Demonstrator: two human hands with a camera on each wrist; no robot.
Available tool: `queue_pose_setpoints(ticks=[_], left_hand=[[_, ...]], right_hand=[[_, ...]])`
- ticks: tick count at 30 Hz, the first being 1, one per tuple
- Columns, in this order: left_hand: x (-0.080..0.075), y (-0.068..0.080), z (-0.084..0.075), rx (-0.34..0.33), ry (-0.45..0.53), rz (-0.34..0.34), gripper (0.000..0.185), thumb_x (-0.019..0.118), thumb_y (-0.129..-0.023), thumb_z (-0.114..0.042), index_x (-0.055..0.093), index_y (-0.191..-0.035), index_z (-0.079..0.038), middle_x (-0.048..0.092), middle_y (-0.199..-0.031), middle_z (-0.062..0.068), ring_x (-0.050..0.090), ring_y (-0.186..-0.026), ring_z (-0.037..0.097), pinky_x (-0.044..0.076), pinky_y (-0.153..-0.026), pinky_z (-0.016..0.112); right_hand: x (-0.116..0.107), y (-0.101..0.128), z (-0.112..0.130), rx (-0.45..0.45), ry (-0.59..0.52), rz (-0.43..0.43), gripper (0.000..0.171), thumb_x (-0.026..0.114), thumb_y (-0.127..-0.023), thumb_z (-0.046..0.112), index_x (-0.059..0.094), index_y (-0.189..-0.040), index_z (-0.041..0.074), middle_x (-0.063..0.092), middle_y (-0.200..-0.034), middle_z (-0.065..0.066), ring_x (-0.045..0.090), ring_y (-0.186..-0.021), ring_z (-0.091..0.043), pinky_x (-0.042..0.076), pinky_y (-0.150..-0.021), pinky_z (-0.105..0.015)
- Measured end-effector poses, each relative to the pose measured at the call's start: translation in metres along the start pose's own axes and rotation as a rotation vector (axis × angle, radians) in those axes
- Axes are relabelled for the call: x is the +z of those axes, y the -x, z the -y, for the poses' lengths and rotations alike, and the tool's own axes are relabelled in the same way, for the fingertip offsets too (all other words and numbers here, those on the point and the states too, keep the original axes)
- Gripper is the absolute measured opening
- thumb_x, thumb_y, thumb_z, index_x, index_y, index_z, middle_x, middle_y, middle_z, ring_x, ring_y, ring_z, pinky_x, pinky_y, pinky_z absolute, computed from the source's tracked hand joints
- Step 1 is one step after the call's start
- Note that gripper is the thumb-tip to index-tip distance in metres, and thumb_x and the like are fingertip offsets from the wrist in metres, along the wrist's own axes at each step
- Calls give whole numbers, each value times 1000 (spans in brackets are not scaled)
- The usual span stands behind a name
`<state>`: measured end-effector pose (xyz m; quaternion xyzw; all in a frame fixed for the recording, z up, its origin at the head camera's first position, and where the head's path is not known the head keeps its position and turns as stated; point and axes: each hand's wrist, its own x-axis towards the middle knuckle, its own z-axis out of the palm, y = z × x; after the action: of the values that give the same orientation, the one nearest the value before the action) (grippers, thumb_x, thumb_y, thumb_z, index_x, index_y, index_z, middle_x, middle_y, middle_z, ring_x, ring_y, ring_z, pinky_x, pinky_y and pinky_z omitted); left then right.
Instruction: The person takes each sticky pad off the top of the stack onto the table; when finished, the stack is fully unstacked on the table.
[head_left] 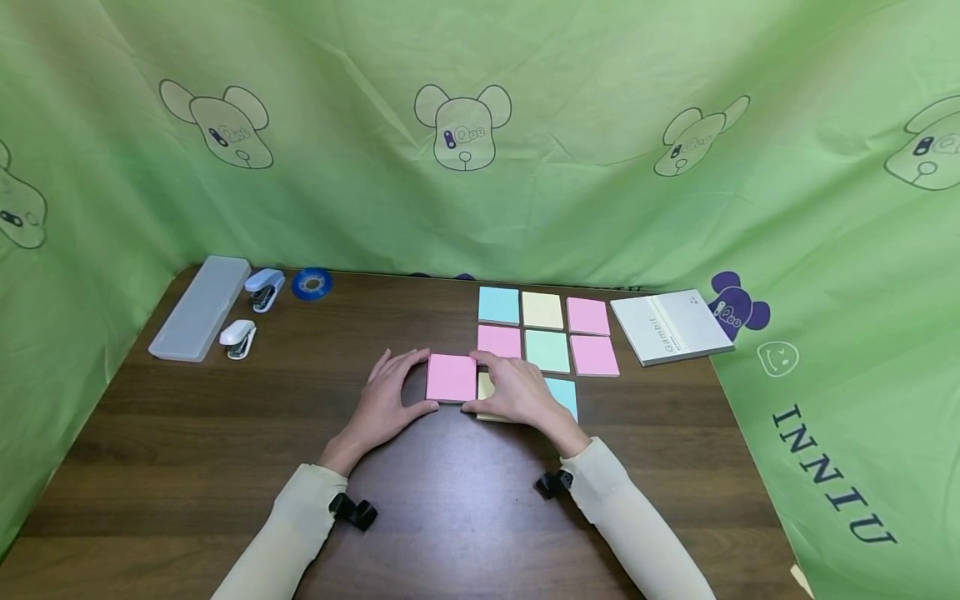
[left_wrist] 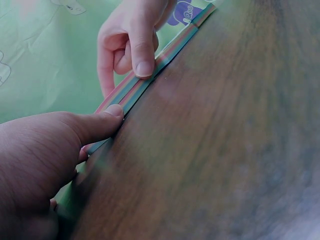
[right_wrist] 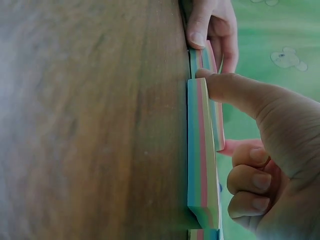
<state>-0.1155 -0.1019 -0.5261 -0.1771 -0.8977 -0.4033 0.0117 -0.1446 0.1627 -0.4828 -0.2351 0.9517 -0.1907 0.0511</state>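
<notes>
A pink-topped sticky note pad point(head_left: 452, 379) lies on the table between both hands. My left hand point(head_left: 381, 404) holds its left side, thumb at the near corner and index finger at the far corner. At its right side my right hand point(head_left: 521, 392) holds it likewise, partly covering a pale yellow pad point(head_left: 486, 388) beside it. Beyond that hand are a blue pad point(head_left: 564, 395), a pink pad point(head_left: 498, 337) and a green pad point(head_left: 547, 351). In the right wrist view the yellow-topped pad point(right_wrist: 204, 150) shows striped edges, with the right fingers beside it.
Farther back sit a blue pad point(head_left: 498, 305), a cream pad point(head_left: 542, 310) and two pink pads point(head_left: 588, 316). A white Gambit booklet point(head_left: 671, 325) lies at the right edge. Back left are a pencil case point(head_left: 201, 308), a blue stapler point(head_left: 266, 289), a white stapler point(head_left: 238, 338) and blue tape point(head_left: 312, 284).
</notes>
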Motion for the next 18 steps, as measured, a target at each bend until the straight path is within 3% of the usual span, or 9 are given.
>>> queue_pose_setpoints(ticks=[7,18], left_hand=[[-1,0,-1,-6,5,-2,89,96,-90,-23,50,-163,-5,60,-161,15,50,-155,36,10,-140,57],[0,0,-1,-13,11,-3,90,97,-89,-24,49,-163,-5,62,-159,15,50,-154,36,11,-140,57]], right_hand=[[0,-1,0,-7,-20,-10,86,99,-78,48,68,-149,10,58,-75,9,46,-63,-7,43,-55,-26],[-7,1,-3,-9,-104,-13,85,97,-82,46,66,-151,7,56,-76,6,39,-63,-7,35,-58,-26]])
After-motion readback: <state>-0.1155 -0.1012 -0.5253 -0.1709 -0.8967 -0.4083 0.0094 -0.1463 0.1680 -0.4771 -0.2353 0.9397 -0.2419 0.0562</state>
